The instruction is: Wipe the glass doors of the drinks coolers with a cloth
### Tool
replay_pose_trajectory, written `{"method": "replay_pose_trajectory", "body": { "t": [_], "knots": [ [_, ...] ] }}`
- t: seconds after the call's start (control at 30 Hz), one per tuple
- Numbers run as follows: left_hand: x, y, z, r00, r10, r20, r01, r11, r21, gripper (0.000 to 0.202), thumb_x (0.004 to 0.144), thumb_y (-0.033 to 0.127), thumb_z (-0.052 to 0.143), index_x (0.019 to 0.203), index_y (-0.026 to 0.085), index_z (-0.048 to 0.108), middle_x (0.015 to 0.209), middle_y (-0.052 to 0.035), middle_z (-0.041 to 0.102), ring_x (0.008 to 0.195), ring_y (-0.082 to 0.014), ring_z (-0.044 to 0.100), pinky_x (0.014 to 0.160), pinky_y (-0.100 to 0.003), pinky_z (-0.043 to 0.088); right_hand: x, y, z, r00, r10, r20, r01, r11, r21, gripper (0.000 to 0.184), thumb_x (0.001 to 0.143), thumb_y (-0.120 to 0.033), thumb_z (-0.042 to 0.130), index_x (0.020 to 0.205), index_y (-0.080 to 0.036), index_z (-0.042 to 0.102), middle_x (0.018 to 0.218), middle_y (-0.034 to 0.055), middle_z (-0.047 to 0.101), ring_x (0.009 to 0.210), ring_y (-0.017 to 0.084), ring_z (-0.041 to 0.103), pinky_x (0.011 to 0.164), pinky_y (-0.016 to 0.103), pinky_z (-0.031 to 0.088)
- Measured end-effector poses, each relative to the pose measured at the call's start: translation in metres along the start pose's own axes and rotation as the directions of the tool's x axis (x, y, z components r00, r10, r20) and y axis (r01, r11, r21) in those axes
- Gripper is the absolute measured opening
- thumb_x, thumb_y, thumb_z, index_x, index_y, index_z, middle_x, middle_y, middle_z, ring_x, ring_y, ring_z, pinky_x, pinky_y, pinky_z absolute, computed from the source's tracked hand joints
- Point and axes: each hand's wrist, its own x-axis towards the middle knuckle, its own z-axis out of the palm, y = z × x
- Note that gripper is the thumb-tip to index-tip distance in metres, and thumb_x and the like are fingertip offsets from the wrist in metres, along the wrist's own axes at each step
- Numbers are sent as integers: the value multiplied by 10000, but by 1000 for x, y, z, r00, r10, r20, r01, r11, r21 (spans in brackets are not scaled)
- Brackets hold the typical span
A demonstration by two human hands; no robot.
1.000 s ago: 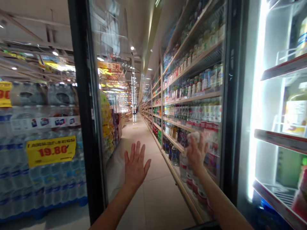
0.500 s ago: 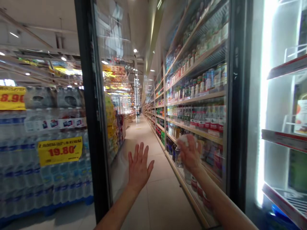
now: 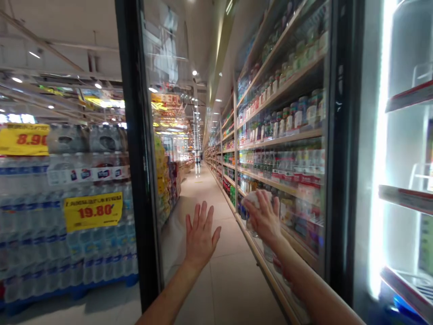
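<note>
I face the open glass door (image 3: 189, 135) of a store cooler, swung out in front of me. My left hand (image 3: 200, 235) lies flat on the glass with its fingers spread, holding nothing. To its right, my right hand (image 3: 264, 217) presses a crumpled white cloth (image 3: 251, 198) against the same pane, fingers closed over it. Through the glass I see the aisle and the drink shelves beyond.
The door's black frame (image 3: 137, 171) stands at the left, with stacked water packs and a yellow 19.80 price sign (image 3: 93, 211) beyond. The lit cooler interior (image 3: 406, 180) with wire shelves is at the right. Long shelves of bottles (image 3: 280, 153) line the aisle.
My right hand has slid the cloth leftward across the glass, towards the left hand. The left hand stays flat on the pane. My view has shifted a little, so everything sits further right.
</note>
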Motion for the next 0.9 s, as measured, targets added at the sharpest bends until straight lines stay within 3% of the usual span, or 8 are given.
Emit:
{"method": "replay_pose_trajectory", "body": {
  "t": [0.07, 0.17, 0.23, 0.4, 0.47, 0.53, 0.73, 0.9],
  "knots": [
    [0, 0, 0, 1000, -8, 5, 8, 1000, -15, 510, 856, 337, 467, 1320, 134, 403, 1398, -154, 383, 1375, -252, 177, 1112, -483, 108, -3, 34, -4, 980, 185, -78, -189, 980, -54, 404, 858, -257, 435, 1256, -300, 492, 1441, 102, 303, 1315, 285, 300, 1039, 574, 193],
    [0, 1, 0, 1000, -19, 8, 19, 1000, -20, 503, 866, 346, 443, 1319, 132, 404, 1399, -151, 383, 1370, -255, 192, 1109, -483, 119, 6, 80, -6, 773, 580, -258, -609, 792, -45, 469, 875, -298, 390, 1331, -193, 425, 1438, 212, 267, 1310, 359, 281, 978, 620, 242],
    [0, 3, -1, 1000, -18, 0, 18, 1000, -20, 492, 869, 340, 438, 1310, 123, 413, 1396, -154, 387, 1372, -257, 185, 1107, -485, 122, 18, 79, -3, 706, 650, -282, -679, 734, -11, 485, 877, -298, 385, 1341, -160, 413, 1435, 241, 254, 1312, 375, 268, 967, 618, 256],
    [0, 2, -3, 1000, 4, -19, -4, 1000, -15, 480, 869, 328, 440, 1302, 122, 418, 1387, -153, 402, 1375, -251, 177, 1102, -480, 137, 33, -17, 7, 985, 141, -96, -141, 990, 7, 426, 843, -233, 446, 1265, -275, 486, 1455, 118, 269, 1336, 300, 248, 1034, 556, 216],
    [-1, -4, -5, 1000, 24, -1, -24, 1000, -7, 486, 866, 323, 450, 1312, 134, 407, 1400, -147, 385, 1376, -251, 175, 1096, -469, 166, 29, -43, 8, 997, -73, -17, 73, 996, 55, 409, 811, -207, 502, 1199, -328, 533, 1432, 68, 323, 1326, 260, 280, 1062, 510, 194],
    [-2, -11, -7, 1000, 24, 12, -24, 1000, 8, 504, 859, 331, 468, 1318, 136, 400, 1410, -155, 365, 1376, -263, 170, 1085, -469, 194, 25, -41, 7, 996, -89, -15, 89, 994, 55, 395, 807, -203, 512, 1177, -337, 546, 1427, 60, 333, 1316, 252, 303, 1066, 505, 183],
    [-3, -25, -13, 1000, 11, 8, -11, 1000, 14, 527, 863, 357, 456, 1322, 109, 386, 1397, -172, 379, 1370, -266, 191, 1091, -477, 172, 37, 4, 9, 873, 423, -241, -440, 898, -19, 471, 878, -260, 388, 1346, -214, 392, 1458, 187, 229, 1331, 332, 250, 1000, 605, 221],
    [-3, -26, -13, 999, 26, 19, -26, 999, 31, 534, 862, 329, 465, 1333, 101, 363, 1401, -174, 372, 1374, -263, 176, 1092, -471, 167, 36, -66, 16, 996, 34, -80, -28, 997, 68, 407, 835, -220, 471, 1232, -294, 515, 1442, 100, 301, 1335, 279, 261, 1056, 526, 190]
  ]
}}
